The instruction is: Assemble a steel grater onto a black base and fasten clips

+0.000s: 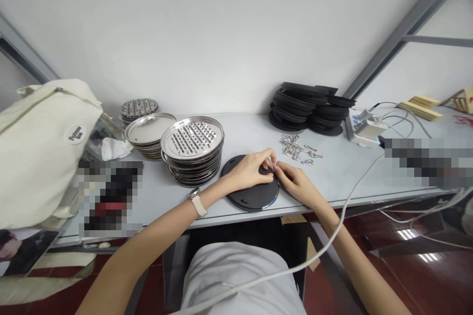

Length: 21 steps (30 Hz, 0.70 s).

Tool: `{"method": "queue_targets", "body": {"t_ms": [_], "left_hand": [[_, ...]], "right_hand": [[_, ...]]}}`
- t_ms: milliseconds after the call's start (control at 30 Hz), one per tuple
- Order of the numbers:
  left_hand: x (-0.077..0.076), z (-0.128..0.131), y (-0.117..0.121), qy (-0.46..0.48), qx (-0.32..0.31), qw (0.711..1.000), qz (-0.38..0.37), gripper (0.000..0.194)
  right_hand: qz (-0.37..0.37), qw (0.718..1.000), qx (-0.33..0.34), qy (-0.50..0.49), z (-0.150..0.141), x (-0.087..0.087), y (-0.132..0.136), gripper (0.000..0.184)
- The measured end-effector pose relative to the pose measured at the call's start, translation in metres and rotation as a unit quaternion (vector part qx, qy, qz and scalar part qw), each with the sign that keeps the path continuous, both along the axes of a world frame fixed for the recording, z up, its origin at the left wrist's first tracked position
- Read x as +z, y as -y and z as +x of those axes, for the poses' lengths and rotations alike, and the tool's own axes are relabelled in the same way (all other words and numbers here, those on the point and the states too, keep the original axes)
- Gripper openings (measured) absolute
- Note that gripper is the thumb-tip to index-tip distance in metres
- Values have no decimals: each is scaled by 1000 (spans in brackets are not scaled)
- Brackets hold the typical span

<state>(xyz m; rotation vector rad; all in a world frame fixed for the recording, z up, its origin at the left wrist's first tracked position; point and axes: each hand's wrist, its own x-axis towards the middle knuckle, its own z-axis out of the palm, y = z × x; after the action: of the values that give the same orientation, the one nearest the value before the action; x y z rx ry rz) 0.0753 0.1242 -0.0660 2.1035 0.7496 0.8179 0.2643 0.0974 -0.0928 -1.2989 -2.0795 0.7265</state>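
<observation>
A black round disc [254,195] lies flat at the table's front edge, with a shiny rim showing at its lower right. My left hand [253,171] rests over its upper part, thumb and fingers pinched together. Meeting it at the disc's right edge, my right hand [294,183] pinches with thumb and forefinger. Between the fingertips of both hands shows a bit of a small metal clip [272,169], mostly covered by the fingers. Just beyond my hands lies a loose pile of small metal clips [291,147].
Left of the disc stand a stack of round metal grater plates [192,140] and a stack of plain metal discs [151,127]. Black rings [295,105] are piled at the back. A power strip [364,127], a white cable [343,211] and a cream bag [44,152] flank the workspace.
</observation>
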Motion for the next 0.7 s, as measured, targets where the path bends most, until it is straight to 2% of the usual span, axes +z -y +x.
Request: {"method": "queue_targets", "body": {"t_ms": [267,600,700], "left_hand": [[-1,0,0,-3,2,1000,1,27],[-8,-1,-4,-23,53,998,22,24],[-9,-1,-3,-25,46,998,37,26]], "right_hand": [[0,1000,0,-14,2,-3,-2,35],[-4,999,-26,-32,1,-3,-3,37],[-5,998,-37,-40,1,-2,-2,37]]}}
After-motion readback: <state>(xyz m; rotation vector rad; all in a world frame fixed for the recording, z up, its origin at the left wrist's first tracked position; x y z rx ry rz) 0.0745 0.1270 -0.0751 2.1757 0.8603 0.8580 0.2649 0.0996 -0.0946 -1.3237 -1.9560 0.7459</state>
